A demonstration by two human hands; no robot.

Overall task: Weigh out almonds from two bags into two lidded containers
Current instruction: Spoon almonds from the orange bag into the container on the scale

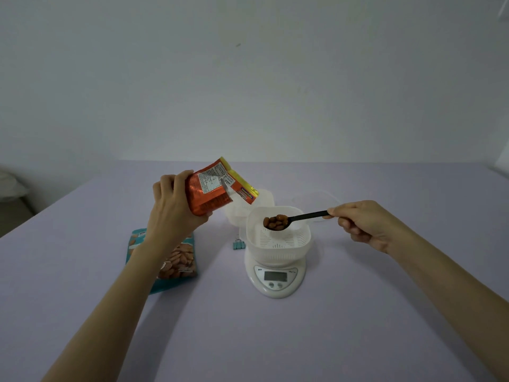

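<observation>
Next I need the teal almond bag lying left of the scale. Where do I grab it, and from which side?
Probably take the teal bag by its near edge, coming from the person's side and slipping fingers underneath. It lies flat on the table, so little stands up to pinch from above, and the left forearm crosses over its far left part.

The front of the bench (248, 340) is wide open. In the middle stand the scale (275, 288) and tub (278, 239) — a second tub (266, 201) just behind. A spoon (305, 216) hangs over the tub. Left, a clip (239, 244) and a flat bag (181, 260) lie in the way.
</observation>
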